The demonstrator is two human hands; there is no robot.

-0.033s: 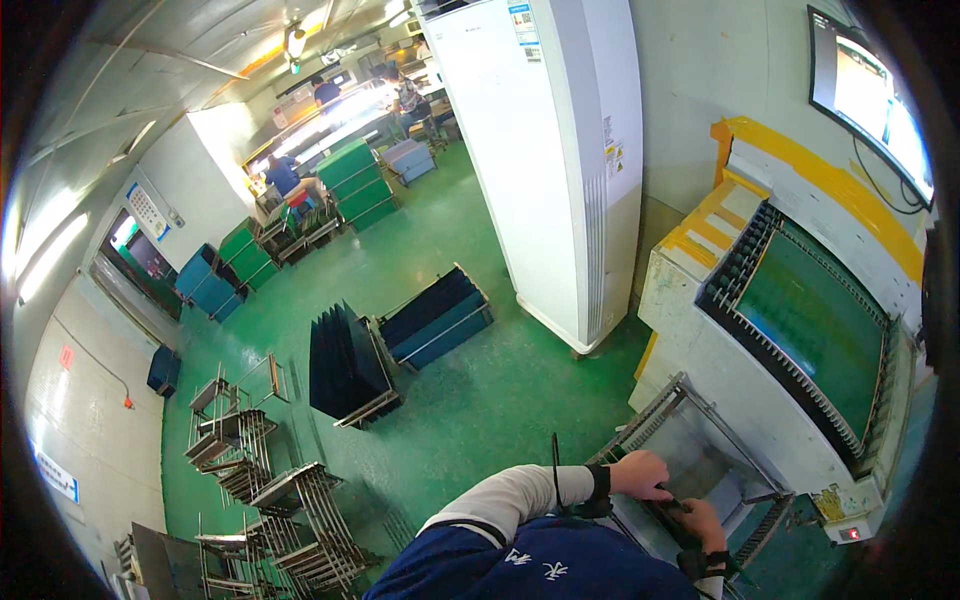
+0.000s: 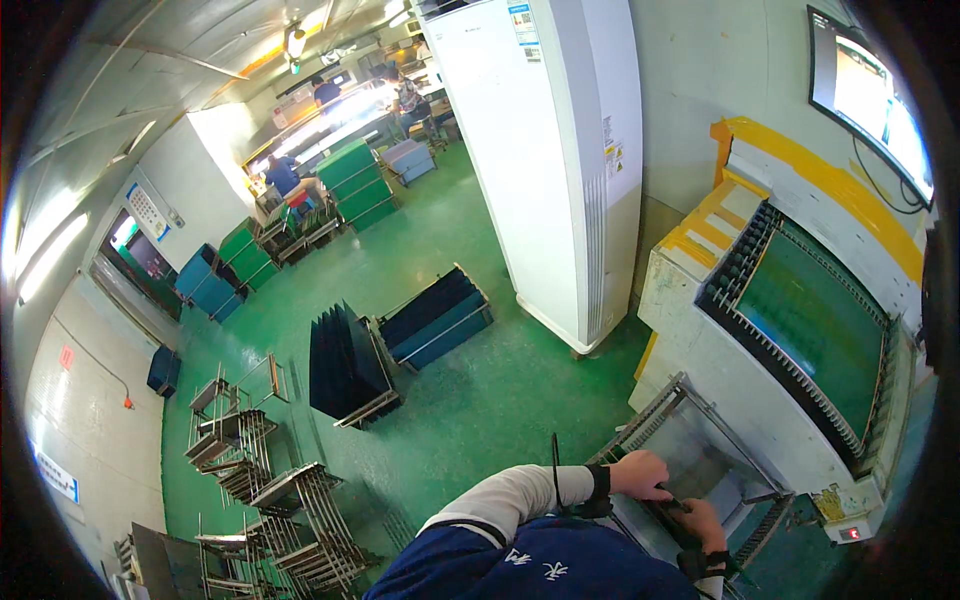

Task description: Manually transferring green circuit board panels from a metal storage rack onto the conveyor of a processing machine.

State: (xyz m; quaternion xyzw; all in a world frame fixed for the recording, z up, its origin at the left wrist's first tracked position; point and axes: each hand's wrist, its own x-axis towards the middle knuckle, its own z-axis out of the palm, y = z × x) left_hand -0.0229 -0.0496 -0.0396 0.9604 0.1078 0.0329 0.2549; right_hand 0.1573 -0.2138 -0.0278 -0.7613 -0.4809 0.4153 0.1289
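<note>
My left hand [image 2: 640, 474] is closed, its fingers curled over the near part of a metal slotted rack [image 2: 690, 398]. Close beside it, my right hand [image 2: 702, 522] is also closed, fingertips pointing toward the left hand. A small dark thing shows between the two hands, but its kind cannot be made out. Dark bands circle both wrists. The rack stands on the floor, with toothed rails along its sides and a grey sheet-like surface inside. Just right of it, a green panel [image 2: 815, 325] lies on the rollers of a white machine [image 2: 680, 330].
A tall white cabinet unit [image 2: 545, 180] stands ahead. Racks of dark panels [image 2: 345, 365] and a blue-sided rack [image 2: 440, 325] sit on the green floor. Several empty metal racks [image 2: 295, 500] stand at left. A screen [image 2: 865, 85] hangs upper right. People work at a bright bench far off.
</note>
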